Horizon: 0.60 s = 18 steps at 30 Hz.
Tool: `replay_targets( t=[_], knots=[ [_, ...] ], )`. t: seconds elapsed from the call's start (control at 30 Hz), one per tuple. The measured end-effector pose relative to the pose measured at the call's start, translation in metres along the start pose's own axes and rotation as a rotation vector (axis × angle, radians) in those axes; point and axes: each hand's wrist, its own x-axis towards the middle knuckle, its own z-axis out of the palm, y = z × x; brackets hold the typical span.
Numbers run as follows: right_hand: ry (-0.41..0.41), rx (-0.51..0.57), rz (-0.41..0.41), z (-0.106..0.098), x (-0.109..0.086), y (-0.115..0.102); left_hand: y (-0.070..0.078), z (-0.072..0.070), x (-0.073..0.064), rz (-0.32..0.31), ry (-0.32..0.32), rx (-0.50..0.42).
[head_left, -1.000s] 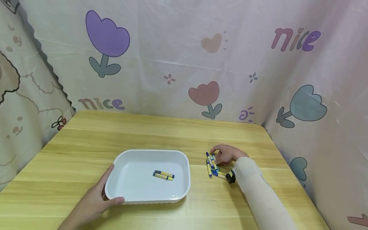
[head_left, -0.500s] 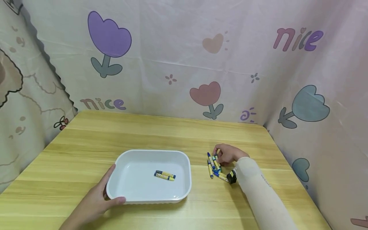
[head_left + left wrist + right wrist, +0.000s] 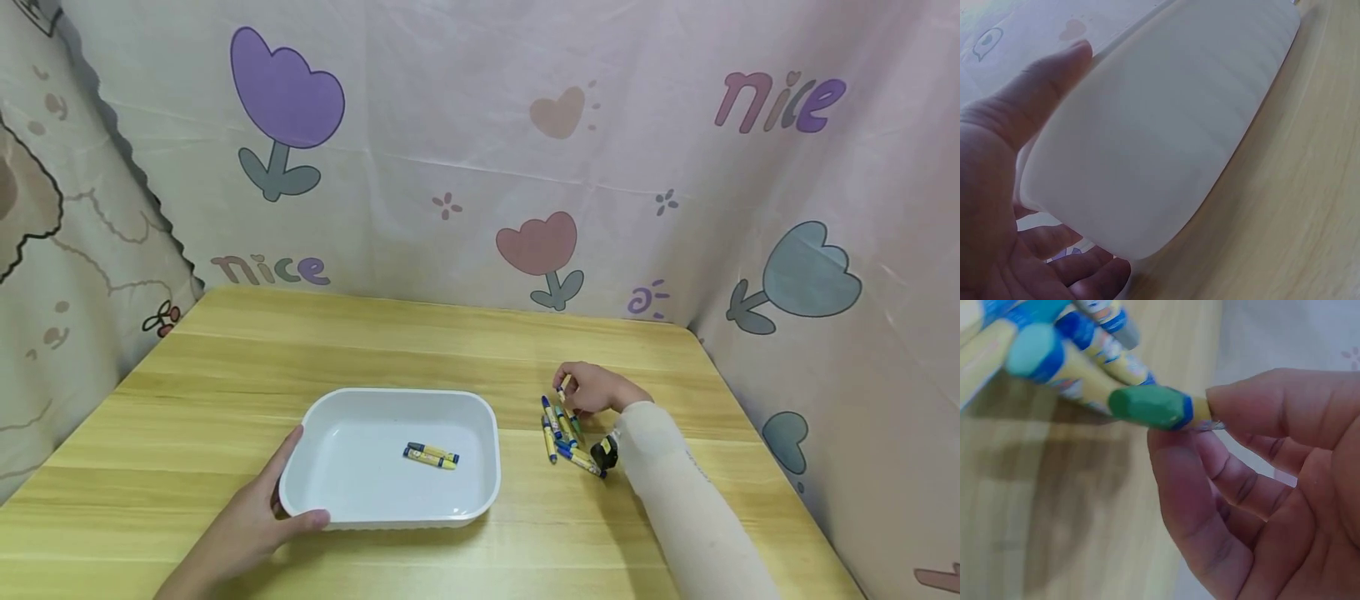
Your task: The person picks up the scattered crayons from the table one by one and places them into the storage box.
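My right hand (image 3: 600,390) pinches a green crayon (image 3: 1150,407) between thumb and fingertips, just over a small pile of crayons (image 3: 550,446). The green end sticks out from the fingers in the right wrist view, close to the other crayons. A white plastic basin (image 3: 352,475) stands left of the pile. Its left end is gripped by my left hand (image 3: 247,521), with the thumb at the front rim and the fingers along the side. In the basin, two crayons (image 3: 430,458) with yellow wrappers lie side by side.
The wooden table (image 3: 360,342) carries everything. Behind it and at both sides hangs a printed cloth (image 3: 420,108) with flowers and lettering. A black camera piece (image 3: 604,451) on the right wrist hangs close beside the pile.
My right hand has closed on a crayon at the pile and lifted slightly away from the table. The left hand keeps its hold on the basin; the two crayons inside stay put.
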Motion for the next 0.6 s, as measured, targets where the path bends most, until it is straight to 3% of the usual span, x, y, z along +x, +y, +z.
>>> replay_targets(
  t=[0.6],
  knots=[
    [0.014,0.004,-0.091,0.001,-0.001,-0.043,-0.003,-0.001,0.0,0.004,0.011,0.063]
  ],
)
